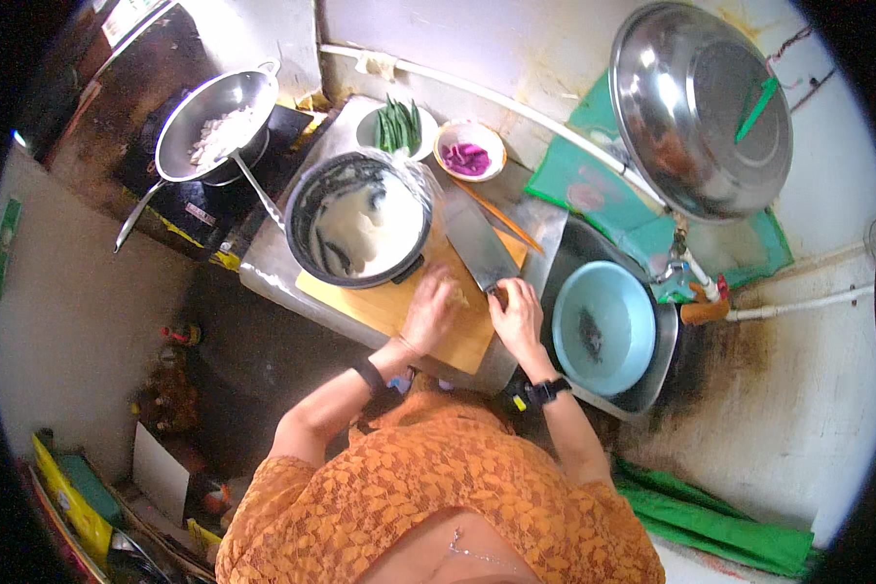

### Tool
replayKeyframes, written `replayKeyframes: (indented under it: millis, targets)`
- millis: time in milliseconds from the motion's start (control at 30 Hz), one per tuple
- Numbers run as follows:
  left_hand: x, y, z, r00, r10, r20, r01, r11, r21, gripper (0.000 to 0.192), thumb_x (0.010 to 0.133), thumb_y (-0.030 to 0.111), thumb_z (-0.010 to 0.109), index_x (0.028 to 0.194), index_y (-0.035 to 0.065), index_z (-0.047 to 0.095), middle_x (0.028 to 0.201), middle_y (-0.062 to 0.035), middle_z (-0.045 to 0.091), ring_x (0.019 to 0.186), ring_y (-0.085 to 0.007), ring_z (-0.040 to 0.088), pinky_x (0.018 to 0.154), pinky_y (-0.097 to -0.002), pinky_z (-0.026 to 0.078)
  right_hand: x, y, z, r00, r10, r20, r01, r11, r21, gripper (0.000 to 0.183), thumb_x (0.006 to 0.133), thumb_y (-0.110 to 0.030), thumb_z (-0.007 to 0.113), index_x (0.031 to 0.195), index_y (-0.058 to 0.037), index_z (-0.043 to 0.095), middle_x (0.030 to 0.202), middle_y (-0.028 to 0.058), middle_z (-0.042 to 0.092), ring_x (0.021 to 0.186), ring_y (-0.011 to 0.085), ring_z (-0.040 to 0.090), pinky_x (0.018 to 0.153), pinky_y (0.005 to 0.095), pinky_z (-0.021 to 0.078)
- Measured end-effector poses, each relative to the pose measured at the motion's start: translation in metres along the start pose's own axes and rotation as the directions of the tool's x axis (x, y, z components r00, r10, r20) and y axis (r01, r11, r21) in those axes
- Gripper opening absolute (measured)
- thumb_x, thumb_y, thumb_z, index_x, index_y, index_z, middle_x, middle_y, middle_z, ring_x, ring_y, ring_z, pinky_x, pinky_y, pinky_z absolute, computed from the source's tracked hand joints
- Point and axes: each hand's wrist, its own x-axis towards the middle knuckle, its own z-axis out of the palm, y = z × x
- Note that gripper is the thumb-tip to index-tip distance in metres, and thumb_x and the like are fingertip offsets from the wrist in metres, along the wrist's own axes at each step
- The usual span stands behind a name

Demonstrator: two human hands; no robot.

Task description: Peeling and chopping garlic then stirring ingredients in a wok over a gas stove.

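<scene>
My right hand (517, 315) grips the dark handle of a cleaver (476, 237), whose broad blade points away from me over the right side of the wooden cutting board (458, 350). My left hand (432, 310) is over the board, left of the handle, its fingers blurred. A small pale piece (461, 298) shows at those fingertips; whether they hold it I cannot tell. Just beyond my left hand, a dark cooking pot (416, 252) rests partly on the board. Inside is a creamy white mass (369, 226), and clear plastic film (414, 174) covers part of the rim.
Behind the pot stand a bowl of green pods (396, 128) and a bowl of purple pieces (467, 159). An orange stick (500, 219) lies beside the cleaver. A wok (182, 131) with pale pieces sits on the stove at left. The sink (661, 387) at right holds a blue basin (631, 343).
</scene>
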Motion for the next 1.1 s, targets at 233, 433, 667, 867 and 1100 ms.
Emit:
replayKeyframes:
  millis: [233,433,667,867,1100]
  targets:
    - [0.005,-0.028,-0.015,0.993,0.027,0.118,-0.048,0.982,0.182,0.016,0.071,0.010,0.065,0.082,0.0074,0.053,0.087,-0.0117,0.052,0.093,-0.0339,0.049,0.081,-0.0461,0.037,-0.004,-0.007,-0.022,0.998,0.059,0.004,-0.059,0.994,0.094,0.021,0.075,-0.007,0.066,0.093,-0.0035,0.057,0.089,0.0130,0.061,0.081,0.0323,0.060,0.074,0.0406,0.0464]
    - [-0.003,-0.012,-0.033,0.976,0.049,0.214,-0.114,0.946,0.304,0.037,0.075,0.018,0.062,0.111,0.0090,0.059,0.112,-0.0122,0.052,0.106,-0.0331,0.047,0.089,-0.0437,0.038,-0.024,-0.007,-0.030,0.995,0.095,-0.013,-0.093,0.989,0.118,0.014,0.076,-0.003,0.063,0.090,-0.0031,0.060,0.083,0.0119,0.062,0.073,0.0265,0.061,0.067,0.0368,0.0481]
    - [-0.012,-0.027,-0.037,0.987,0.063,0.145,-0.088,0.981,0.172,0.029,0.070,0.010,0.060,0.099,0.0042,0.060,0.099,-0.0126,0.055,0.097,-0.0336,0.051,0.083,-0.0439,0.041,-0.060,-0.007,-0.037,0.982,0.186,0.024,-0.187,0.976,0.111,0.011,0.077,-0.002,0.061,0.088,-0.0027,0.059,0.085,0.0127,0.062,0.077,0.0289,0.061,0.069,0.0381,0.0478]
    - [-0.002,-0.041,-0.012,0.949,-0.148,0.280,0.142,0.989,0.042,0.025,0.079,0.006,0.057,0.104,0.0034,0.061,0.087,-0.0215,0.064,0.080,-0.0385,0.062,0.068,-0.0467,0.050,-0.066,0.004,-0.053,0.974,0.215,-0.072,-0.199,0.964,0.177,0.007,0.080,-0.001,0.059,0.087,-0.0025,0.059,0.086,0.0138,0.063,0.077,0.0322,0.062,0.067,0.0371,0.0492]
    - [0.040,0.013,-0.002,0.867,-0.452,0.209,0.484,0.863,-0.145,0.038,0.097,0.031,0.047,0.089,-0.0029,0.063,0.073,-0.0082,0.061,0.062,-0.0103,0.046,0.056,-0.0291,0.039,-0.066,0.057,-0.094,0.932,0.320,-0.168,-0.302,0.945,0.127,0.008,0.083,-0.008,0.059,0.091,-0.0066,0.059,0.084,0.0117,0.064,0.072,0.0319,0.062,0.061,0.0388,0.0490]
